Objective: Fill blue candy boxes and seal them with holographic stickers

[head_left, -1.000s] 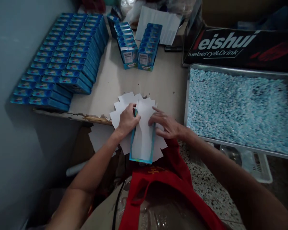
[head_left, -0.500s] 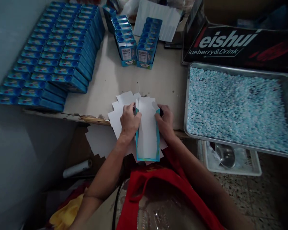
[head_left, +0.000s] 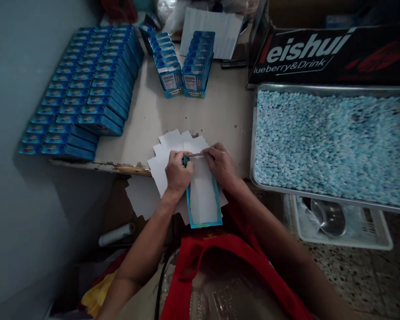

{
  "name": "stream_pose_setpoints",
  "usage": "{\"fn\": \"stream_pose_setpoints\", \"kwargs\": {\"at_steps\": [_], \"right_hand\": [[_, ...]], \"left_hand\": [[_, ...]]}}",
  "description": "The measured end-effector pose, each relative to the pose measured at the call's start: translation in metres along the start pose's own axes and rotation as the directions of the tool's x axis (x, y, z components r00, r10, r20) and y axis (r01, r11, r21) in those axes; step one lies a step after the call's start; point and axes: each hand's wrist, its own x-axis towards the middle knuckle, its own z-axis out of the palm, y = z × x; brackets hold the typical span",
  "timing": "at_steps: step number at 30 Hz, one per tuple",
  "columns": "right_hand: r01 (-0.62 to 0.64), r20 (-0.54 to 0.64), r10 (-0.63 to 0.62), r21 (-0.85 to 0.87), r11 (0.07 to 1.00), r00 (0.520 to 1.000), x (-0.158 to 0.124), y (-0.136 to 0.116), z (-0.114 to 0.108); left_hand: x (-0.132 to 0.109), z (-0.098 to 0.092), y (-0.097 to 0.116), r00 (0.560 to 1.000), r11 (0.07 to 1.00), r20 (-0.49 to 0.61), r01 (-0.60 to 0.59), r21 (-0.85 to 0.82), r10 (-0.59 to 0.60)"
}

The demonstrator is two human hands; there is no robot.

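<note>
Over the worktop [head_left: 173, 115] edge, both hands, left [head_left: 177, 171] and right [head_left: 221, 163], pinch a carton blank [head_left: 203, 195], fingers closed on its top flap to fold it

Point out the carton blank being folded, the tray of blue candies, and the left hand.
carton blank [head_left: 203, 200], head view, white inner face.
tray [head_left: 320, 194], head view, near metal rim.
left hand [head_left: 177, 172], head view, back of hand.
</note>
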Motion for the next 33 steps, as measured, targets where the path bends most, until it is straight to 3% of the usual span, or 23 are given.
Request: {"fn": "stream_pose_setpoints", "kwargs": {"at_steps": [3,6,10,15,20,23,26,30,33], "right_hand": [[0.002,0.058,0.000,-0.031,1.000,0.998,-0.004,-0.006,-0.005],[-0.043,0.082,0.045,-0.029,0.999,0.996,-0.005,-0.011,-0.007],[-0.051,0.020,0.051,0.008,0.999,0.998,-0.014,-0.013,-0.006],[-0.002,-0.035,0.004,0.046,0.999,0.999,-0.033,-0.017,-0.008],[-0.072,-0.126,0.070,-0.009,0.997,0.990,-0.010,-0.014,-0.003],[-0.139,-0.132,0.138,0.001,0.990,0.982,0.016,-0.005,0.003],[-0.139,-0.082,0.136,-0.026,0.990,0.987,0.031,0.003,0.003],[-0.110,-0.066,0.107,-0.049,0.993,0.992,0.031,0.007,-0.002],[-0.092,-0.067,0.088,-0.064,0.994,0.994,0.027,0.002,-0.004]], "left_hand": [[-0.006,0.003,0.001,0.995,0.996,-0.089,0.047,-0.075,-0.054],[-0.010,0.005,0.002,0.990,0.989,-0.105,0.079,-0.124,-0.092],[-0.022,0.006,0.001,0.986,0.986,-0.139,0.067,-0.151,-0.088],[-0.039,0.007,0.004,0.992,0.980,-0.097,0.065,-0.187,-0.085],[-0.012,0.023,0.010,0.978,0.974,-0.200,0.003,-0.227,-0.050],[0.017,0.026,0.010,0.991,0.971,-0.132,0.003,-0.238,-0.035],[0.032,0.013,0.005,0.994,0.981,0.006,-0.104,-0.161,0.107],[0.025,-0.006,-0.008,0.951,0.955,0.136,-0.259,-0.144,0.279],[0.010,-0.005,-0.016,0.924,0.932,0.173,-0.306,-0.195,0.340]]}}
